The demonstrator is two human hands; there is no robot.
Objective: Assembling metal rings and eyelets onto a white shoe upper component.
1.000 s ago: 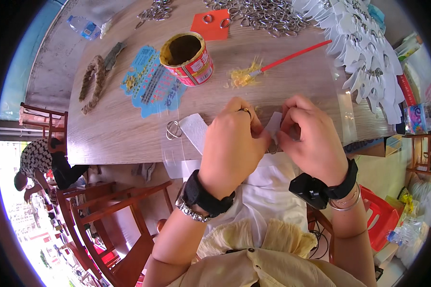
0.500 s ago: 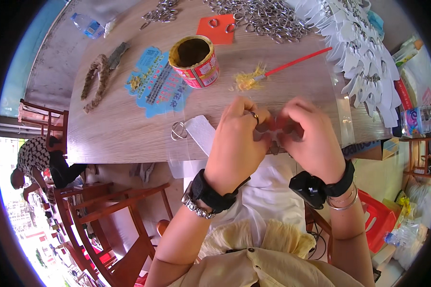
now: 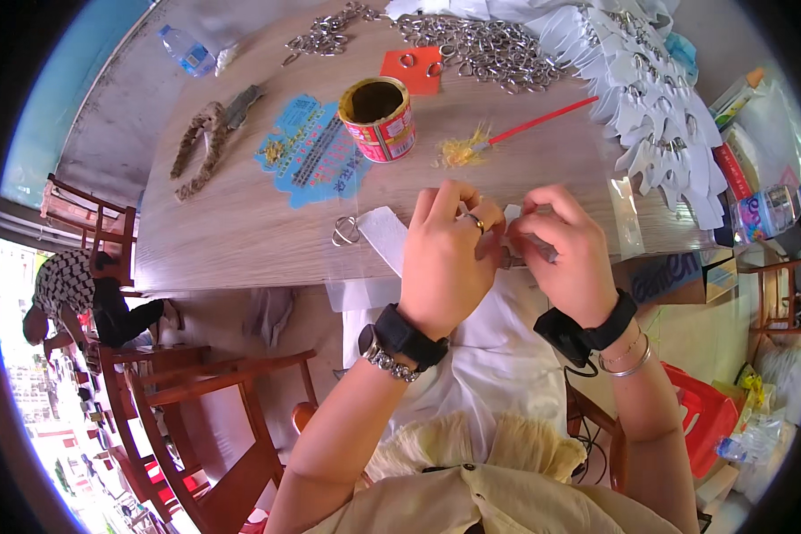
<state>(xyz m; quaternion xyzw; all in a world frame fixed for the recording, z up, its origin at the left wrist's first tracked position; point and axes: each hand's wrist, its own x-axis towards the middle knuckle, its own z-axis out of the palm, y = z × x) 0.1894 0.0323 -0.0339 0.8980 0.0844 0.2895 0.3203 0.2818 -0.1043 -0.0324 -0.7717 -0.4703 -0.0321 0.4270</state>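
Over the table's near edge, my left hand (image 3: 445, 258) is closed, its fingers curled and pinched. Close beside it, my right hand (image 3: 565, 245) is bent inward, thumb and fingers together. Between them shows a small white piece (image 3: 512, 212), with a bit of metal (image 3: 506, 256) below it, perhaps a ring; the fingers hide most of both. To the left of my left hand lie a white strip (image 3: 384, 233) and a pair of metal rings (image 3: 345, 231). A red-handled brush (image 3: 538, 123) rests beyond my hands, its bristles caked yellow.
A red and yellow can (image 3: 383, 133) stands on a blue card (image 3: 307, 160). Fibre-wrapped pliers (image 3: 206, 147) lie at left. Metal rings (image 3: 481, 53) are heaped behind an orange card (image 3: 414, 84). White cut pieces with rings (image 3: 659, 125) pile up at right. Wooden chairs (image 3: 214, 427) and a person (image 3: 67, 285) are at left.
The table and its things sit slightly shifted in the view. My fingers have changed their grip, and a white edge now shows between my hands.
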